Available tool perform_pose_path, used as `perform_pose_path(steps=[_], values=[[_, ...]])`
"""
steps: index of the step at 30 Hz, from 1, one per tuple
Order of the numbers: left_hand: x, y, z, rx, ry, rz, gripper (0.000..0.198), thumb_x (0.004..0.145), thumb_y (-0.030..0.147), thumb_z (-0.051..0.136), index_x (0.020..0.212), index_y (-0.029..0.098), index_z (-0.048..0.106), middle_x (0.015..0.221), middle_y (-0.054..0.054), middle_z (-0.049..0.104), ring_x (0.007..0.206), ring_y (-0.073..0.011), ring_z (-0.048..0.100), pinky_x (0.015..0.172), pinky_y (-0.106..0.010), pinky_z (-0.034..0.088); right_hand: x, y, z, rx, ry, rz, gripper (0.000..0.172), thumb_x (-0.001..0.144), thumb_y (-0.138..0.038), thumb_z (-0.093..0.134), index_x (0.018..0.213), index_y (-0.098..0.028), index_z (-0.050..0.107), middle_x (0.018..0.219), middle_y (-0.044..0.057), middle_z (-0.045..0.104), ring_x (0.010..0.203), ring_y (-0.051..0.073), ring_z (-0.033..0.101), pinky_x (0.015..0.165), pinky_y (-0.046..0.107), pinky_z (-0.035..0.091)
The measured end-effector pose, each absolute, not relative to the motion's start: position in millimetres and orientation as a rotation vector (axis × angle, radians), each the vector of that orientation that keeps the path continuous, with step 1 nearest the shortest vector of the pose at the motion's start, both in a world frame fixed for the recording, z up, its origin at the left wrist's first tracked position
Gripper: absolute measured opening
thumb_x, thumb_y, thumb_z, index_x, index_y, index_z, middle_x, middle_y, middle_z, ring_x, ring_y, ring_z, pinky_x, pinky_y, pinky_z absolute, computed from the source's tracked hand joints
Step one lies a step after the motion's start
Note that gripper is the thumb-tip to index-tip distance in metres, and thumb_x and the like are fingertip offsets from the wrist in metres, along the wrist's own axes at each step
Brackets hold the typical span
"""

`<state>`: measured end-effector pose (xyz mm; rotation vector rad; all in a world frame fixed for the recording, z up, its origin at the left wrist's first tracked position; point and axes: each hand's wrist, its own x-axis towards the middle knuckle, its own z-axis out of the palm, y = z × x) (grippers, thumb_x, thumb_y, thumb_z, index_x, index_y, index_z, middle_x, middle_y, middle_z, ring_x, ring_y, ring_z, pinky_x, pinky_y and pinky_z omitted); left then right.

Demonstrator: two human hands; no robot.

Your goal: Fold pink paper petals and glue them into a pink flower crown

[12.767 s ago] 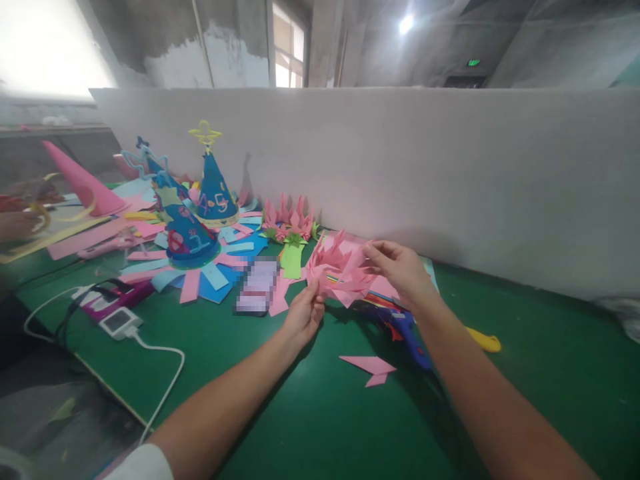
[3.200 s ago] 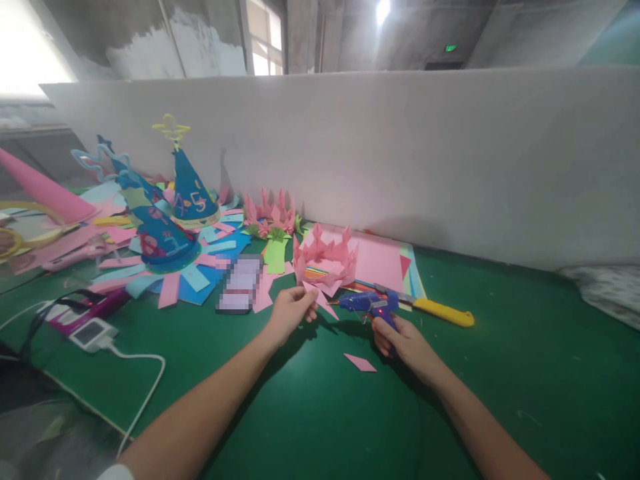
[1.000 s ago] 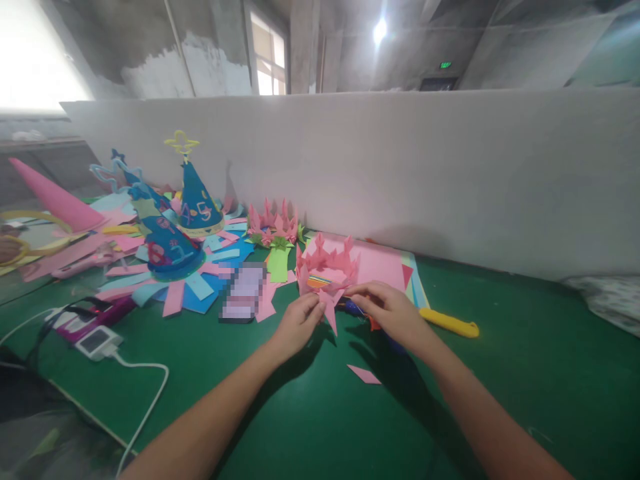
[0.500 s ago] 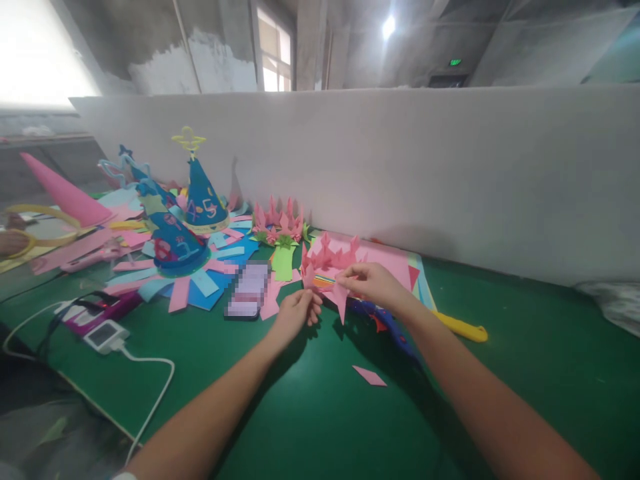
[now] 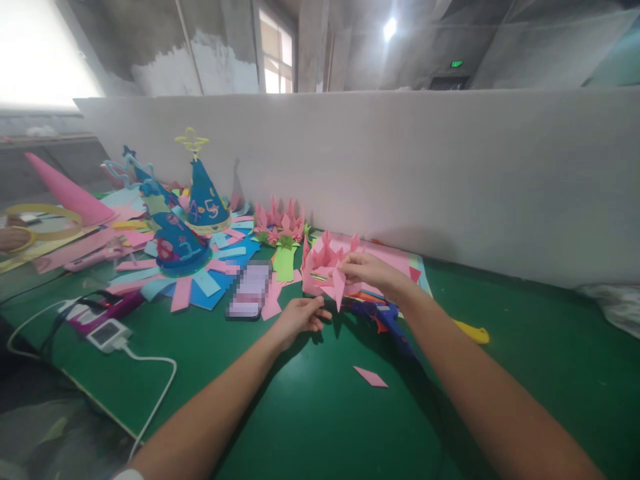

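Observation:
My right hand (image 5: 367,272) pinches a pointed folded pink paper piece (image 5: 339,287) between thumb and fingertips. It hangs in front of a pink paper crown (image 5: 311,265) with folded points standing around its rim. Just left of and below that piece is my left hand (image 5: 300,320), its fingers loosely bent and apart, with nothing seen in them. Under my right wrist lies a blue glue gun (image 5: 387,313) with a red trigger, partly hidden by the forearm. A loose pink paper diamond (image 5: 370,377) rests on the green table (image 5: 310,413) nearer to me.
A phone (image 5: 249,290) lies left of my left hand. Behind stands another pink crown (image 5: 280,220). Blue cone hats (image 5: 180,243), a pink cone (image 5: 70,190) and a white cable (image 5: 167,373) are leftward. Another person's hand (image 5: 14,238) holds a yellow ring. A white partition (image 5: 450,167) stands behind.
My left hand has come away from the crown, slightly right and down, and its fingers have parted. The pink piece in my right hand has turned and moved up a little.

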<state>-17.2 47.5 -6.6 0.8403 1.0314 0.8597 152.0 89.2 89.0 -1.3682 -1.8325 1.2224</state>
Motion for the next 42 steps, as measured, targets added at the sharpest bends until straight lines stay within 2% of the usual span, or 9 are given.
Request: perform_pose_path(steps=[3,7,9,13,17,21,25,29,42], values=[[-14.9,46.4,-5.9,0.781,0.948,0.901,0.03,0.073,0.038,0.067,0.084,0.011,0.06,0.084,-0.007,0.067,0.046,-0.0026,0.055,0.043,-0.012,0.042,148.6,86.5,98.1,-1.295,-1.748,1.367,0.013,0.073,-0.027,0.054,0.065,-0.017,0.052,0.065,0.001,0.058,0.064,0.012,0.056,0.066,0.026,0.046],[-10.1,50.9,-6.4,0.534,0.883,1.07,0.024,0.069,0.024,0.073,0.071,0.011,0.054,0.059,0.002,0.055,0.043,-0.0003,0.047,0.037,-0.007,0.034,142.8,82.5,97.6,-1.225,-1.614,1.53,0.012,0.071,-0.027,0.058,0.066,-0.016,0.053,0.066,0.0,0.057,0.061,0.01,0.054,0.065,0.025,0.047],[-8.8,54.6,-6.9,0.441,0.85,1.132,0.022,0.069,0.016,0.072,0.067,0.011,0.051,0.055,0.004,0.05,0.042,0.0005,0.044,0.036,-0.006,0.031,139.8,80.5,96.0,-1.219,-1.593,1.515,0.014,0.071,-0.027,0.059,0.066,-0.016,0.052,0.065,-0.001,0.055,0.06,0.009,0.054,0.064,0.025,0.047],[-8.8,59.2,-8.3,0.406,0.828,1.19,0.021,0.072,0.014,0.07,0.067,0.011,0.049,0.056,0.004,0.048,0.045,0.0012,0.044,0.039,-0.005,0.033,136.3,79.3,100.9,-1.143,-1.612,1.239,0.018,0.075,-0.034,0.058,0.07,-0.017,0.052,0.072,0.0,0.058,0.066,0.01,0.055,0.067,0.026,0.047],[-8.5,58.3,-8.9,0.421,0.792,1.231,0.031,0.063,0.019,0.077,0.068,0.012,0.047,0.056,0.007,0.044,0.043,0.0016,0.041,0.035,-0.006,0.027,135.9,86.5,105.5,-1.094,-1.575,0.791,0.023,0.08,-0.042,0.052,0.078,-0.019,0.051,0.077,0.002,0.061,0.069,0.013,0.056,0.065,0.027,0.046],[-7.1,55.8,-8.5,0.463,0.77,1.256,0.039,0.057,0.024,0.081,0.072,0.014,0.046,0.054,0.009,0.041,0.04,0.0018,0.036,0.033,-0.007,0.022,134.6,91.4,97.7,-1.137,-1.712,0.465,0.019,0.084,-0.038,0.048,0.08,-0.02,0.048,0.076,0.002,0.062,0.068,0.014,0.058,0.064,0.028,0.044],[-6.0,55.4,-8.6,0.47,0.775,1.259,0.036,0.06,0.025,0.079,0.072,0.015,0.046,0.057,0.007,0.047,0.045,-0.0003,0.044,0.035,-0.008,0.025,133.1,88.7,88.9,-1.268,-1.874,0.273,0.013,0.085,-0.033,0.045,0.081,-0.021,0.048,0.076,0.002,0.063,0.068,0.016,0.059,0.062,0.027,0.04],[-5.2,57.6,-10.1,0.44,0.791,1.266,0.031,0.063,0.02,0.077,0.075,0.014,0.049,0.063,0.005,0.052,0.051,-0.0011,0.051,0.042,-0.007,0.035,131.6,87.6,85.8,-1.298,-1.961,0.277,0.011,0.084,-0.03,0.045,0.079,-0.021,0.046,0.073,0.002,0.062,0.065,0.016,0.058,0.059,0.026,0.037],[-3.7,58.7,-8.4,0.429,0.807,1.274,0.043,0.054,0.033,0.082,0.073,0.013,0.048,0.055,0.009,0.043,0.044,0.0006,0.04,0.037,-0.008,0.03,120.3,79.0,82.7,-1.303,-1.985,0.431,0.014,0.082,-0.031,0.045,0.071,-0.022,0.042,0.064,-0.002,0.059,0.057,0.014,0.055,0.053,0.025,0.034]])
